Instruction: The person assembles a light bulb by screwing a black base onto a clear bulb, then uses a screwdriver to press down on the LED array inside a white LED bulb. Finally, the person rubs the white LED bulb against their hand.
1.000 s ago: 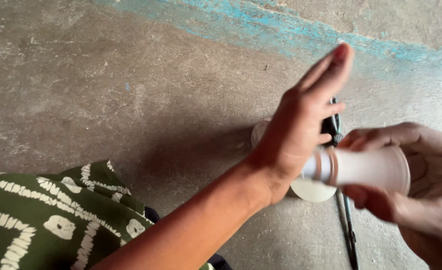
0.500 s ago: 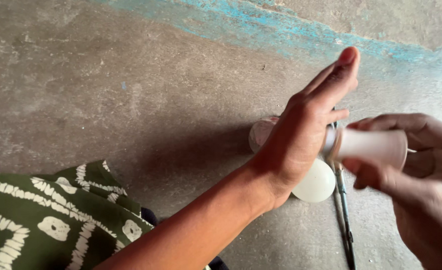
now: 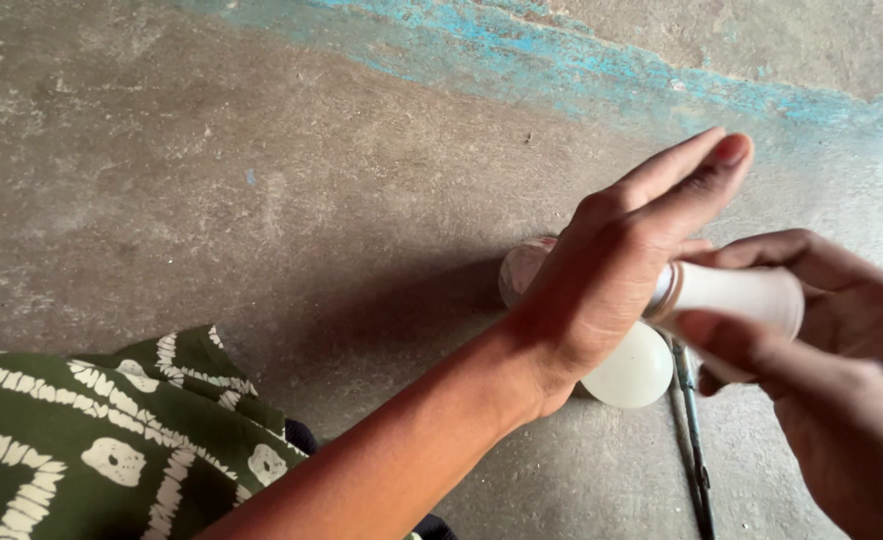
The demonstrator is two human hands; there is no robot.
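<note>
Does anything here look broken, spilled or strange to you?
Nothing looks spilled or broken. The right hand holds a white tube end-on against the open left hand. A white dome and a thin dark tool lie on the worn concrete floor.

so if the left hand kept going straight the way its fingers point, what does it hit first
Probably nothing close: the left hand points up and to the right, over bare concrete floor toward the blue painted strip. Its height above the floor is unclear, so the way only looks free.

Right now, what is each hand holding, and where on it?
Right hand grips a white cylinder around its body. Left hand, fingers straight, holds nothing; its palm faces the cylinder's end.
</note>
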